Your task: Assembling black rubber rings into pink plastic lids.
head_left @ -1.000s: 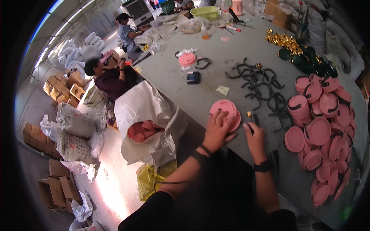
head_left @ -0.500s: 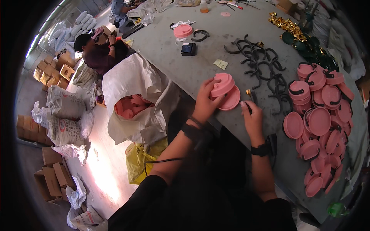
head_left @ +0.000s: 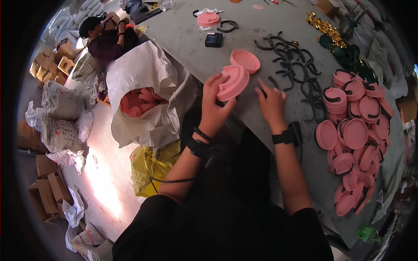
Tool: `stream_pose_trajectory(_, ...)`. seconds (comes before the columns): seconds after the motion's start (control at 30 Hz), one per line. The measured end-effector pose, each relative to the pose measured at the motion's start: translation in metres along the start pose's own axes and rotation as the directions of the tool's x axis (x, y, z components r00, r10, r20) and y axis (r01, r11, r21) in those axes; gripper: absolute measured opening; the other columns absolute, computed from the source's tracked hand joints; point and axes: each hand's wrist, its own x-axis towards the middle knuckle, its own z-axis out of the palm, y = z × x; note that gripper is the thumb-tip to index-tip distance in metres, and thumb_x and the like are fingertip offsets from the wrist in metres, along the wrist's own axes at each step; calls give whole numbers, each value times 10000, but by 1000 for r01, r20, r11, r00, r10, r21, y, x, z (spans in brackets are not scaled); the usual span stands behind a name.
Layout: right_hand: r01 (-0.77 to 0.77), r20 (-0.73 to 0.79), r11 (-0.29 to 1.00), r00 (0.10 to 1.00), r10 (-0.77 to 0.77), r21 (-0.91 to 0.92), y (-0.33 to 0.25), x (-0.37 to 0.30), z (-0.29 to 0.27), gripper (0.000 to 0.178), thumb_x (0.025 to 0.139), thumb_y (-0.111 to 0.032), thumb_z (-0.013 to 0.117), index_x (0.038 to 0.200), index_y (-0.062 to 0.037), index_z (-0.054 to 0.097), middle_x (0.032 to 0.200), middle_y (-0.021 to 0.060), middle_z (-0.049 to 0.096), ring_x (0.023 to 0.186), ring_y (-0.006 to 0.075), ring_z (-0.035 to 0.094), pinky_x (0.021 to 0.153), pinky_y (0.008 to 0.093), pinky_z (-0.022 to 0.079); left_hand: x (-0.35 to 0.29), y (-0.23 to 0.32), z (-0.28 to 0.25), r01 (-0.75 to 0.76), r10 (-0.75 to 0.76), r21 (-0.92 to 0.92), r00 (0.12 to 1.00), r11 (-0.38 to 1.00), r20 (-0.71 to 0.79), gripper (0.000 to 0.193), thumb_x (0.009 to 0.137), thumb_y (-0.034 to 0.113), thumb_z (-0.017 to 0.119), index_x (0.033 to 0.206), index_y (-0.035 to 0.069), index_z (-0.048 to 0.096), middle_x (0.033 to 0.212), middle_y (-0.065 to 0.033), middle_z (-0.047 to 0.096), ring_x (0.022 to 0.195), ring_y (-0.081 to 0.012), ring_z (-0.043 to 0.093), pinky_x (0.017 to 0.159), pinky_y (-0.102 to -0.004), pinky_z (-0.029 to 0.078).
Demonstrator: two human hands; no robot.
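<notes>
My left hand is closed around the edge of a round pink plastic lid, tilted up over the table edge. Just beyond it lies another round pink lid with a raised rim, partly overlapped by the held one. My right hand is to the right of the lids, apart from them. Its index finger points forward, and something small and dark shows between finger and thumb; what it is I cannot make out. Near those fingertips are curved black handles, spread in a loose heap.
A pile of pink lids with black handles covers the right side of the grey table. Gold parts and dark green discs lie behind. A white sack of pink pieces stands left. Another person sits farther left.
My left hand has shifted left and raised one pink lid at a tilt, apart from the other lid. My right hand has moved slightly left. The whole view has shifted a little.
</notes>
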Motion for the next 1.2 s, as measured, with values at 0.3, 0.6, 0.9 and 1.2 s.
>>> stream_pose_trajectory(0.3,-269,84,624,947,309,734,22,-23,-64,241,786,-208,732,948,-56,638,752,75,606,786,210,558,820,342,398,-44,-7,21,-242,143,189,894,952,424,607,588,254,806,1160,170,618,1332,-164,448,1206,-336,445,985,-436,340)
stream_pose_trajectory(0.6,335,219,942,918,-332,23,-17,-47,-70,214,711,-293,748,753,-111,643,756,-2,609,801,200,547,859,387,326,-46,8,36,-230,94,383,935,895,343,545,617,285,771,1132,168,633,1215,-124,506,1085,-310,498,896,-416,386)
stream_pose_trajectory(0.9,-333,-124,943,935,334,28,10,-59,-81,241,757,-291,746,733,-89,617,705,0,609,767,176,556,849,367,324,-18,23,37,27,-115,197,885,980,451,538,653,299,772,1144,157,601,1044,-116,540,1099,-302,512,897,-439,405)
stream_pose_trajectory(1.2,-138,-35,983,990,135,-118,13,-57,-56,271,746,-318,751,739,-81,621,679,15,590,714,189,548,847,361,319,-13,5,32,-5,-143,240,793,971,593,578,651,359,784,1160,166,589,948,-43,631,939,-230,592,807,-374,372)
